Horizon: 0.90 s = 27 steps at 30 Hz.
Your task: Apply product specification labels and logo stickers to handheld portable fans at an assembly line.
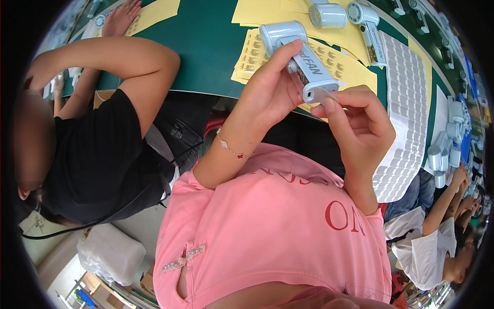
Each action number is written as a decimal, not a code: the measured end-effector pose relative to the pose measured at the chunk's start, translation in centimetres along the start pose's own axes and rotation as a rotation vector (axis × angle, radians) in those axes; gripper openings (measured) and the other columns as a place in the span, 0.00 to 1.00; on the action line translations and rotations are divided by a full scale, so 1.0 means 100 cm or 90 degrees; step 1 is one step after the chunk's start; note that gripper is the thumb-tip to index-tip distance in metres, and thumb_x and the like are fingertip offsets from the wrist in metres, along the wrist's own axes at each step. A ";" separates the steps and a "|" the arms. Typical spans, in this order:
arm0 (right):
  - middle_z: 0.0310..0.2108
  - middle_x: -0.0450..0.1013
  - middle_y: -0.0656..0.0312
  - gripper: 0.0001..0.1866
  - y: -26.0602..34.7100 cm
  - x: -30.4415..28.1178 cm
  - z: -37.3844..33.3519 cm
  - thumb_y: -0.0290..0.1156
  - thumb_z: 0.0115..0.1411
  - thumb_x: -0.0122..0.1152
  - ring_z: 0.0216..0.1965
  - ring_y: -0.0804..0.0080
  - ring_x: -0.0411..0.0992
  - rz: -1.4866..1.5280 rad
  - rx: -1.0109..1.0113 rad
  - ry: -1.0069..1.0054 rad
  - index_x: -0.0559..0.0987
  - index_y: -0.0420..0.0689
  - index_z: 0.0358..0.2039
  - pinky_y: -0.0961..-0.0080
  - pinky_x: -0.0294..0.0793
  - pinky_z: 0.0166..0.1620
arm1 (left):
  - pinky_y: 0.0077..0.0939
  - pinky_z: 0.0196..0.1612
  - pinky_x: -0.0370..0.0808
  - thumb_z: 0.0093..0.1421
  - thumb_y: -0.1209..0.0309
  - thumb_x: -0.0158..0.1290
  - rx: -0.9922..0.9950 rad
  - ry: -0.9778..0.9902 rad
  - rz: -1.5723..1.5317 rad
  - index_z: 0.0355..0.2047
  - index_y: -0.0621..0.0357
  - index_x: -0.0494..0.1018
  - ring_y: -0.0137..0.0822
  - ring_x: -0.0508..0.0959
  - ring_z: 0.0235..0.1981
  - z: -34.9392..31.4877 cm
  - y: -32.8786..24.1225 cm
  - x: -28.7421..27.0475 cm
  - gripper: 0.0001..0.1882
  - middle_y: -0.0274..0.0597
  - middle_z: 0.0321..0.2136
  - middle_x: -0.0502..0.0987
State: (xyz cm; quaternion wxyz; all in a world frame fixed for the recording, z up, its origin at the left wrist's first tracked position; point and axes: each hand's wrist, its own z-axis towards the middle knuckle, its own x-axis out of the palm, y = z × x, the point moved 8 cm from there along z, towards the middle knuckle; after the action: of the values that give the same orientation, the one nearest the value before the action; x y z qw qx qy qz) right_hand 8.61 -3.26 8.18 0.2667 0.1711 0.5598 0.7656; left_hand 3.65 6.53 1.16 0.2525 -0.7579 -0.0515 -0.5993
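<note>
A light blue handheld fan [314,69] with a round head and a rectangular handle lies in my left hand [270,90], thumb along its side and fingers curled beneath. The handle's end, with a small dark port, points toward me. At that end my right hand [363,118] pinches a small pale label [319,96] between thumb and index finger. The label touches or overlaps the fan's end face; how far it is stuck down I cannot tell. Under the fan lie yellow sheets [252,56] of small printed labels.
Two more fans, one lying [327,16] and one with a dark panel [371,41], rest beyond on the green table [206,56]. A large sheet of pale grey labels [406,98] hangs over the table edge at right. Co-workers [98,149] sit on both sides; several fans [445,152] stand far right.
</note>
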 end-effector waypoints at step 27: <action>0.27 0.71 0.57 0.05 0.008 0.000 -0.002 0.16 0.50 0.59 0.27 0.73 0.73 -0.071 -0.140 0.090 0.75 0.33 0.29 0.85 0.72 0.28 | 0.31 0.35 0.75 0.59 0.62 0.48 -0.033 0.035 0.008 0.48 0.60 0.63 0.36 0.74 0.40 -0.009 0.005 0.002 0.20 0.43 0.38 0.73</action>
State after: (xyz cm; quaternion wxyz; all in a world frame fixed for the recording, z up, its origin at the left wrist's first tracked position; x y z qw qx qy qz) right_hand 8.31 -3.57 8.85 0.2859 0.0548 0.4988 0.8164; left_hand 3.13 5.63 1.32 0.2380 -0.7478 -0.0243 -0.6194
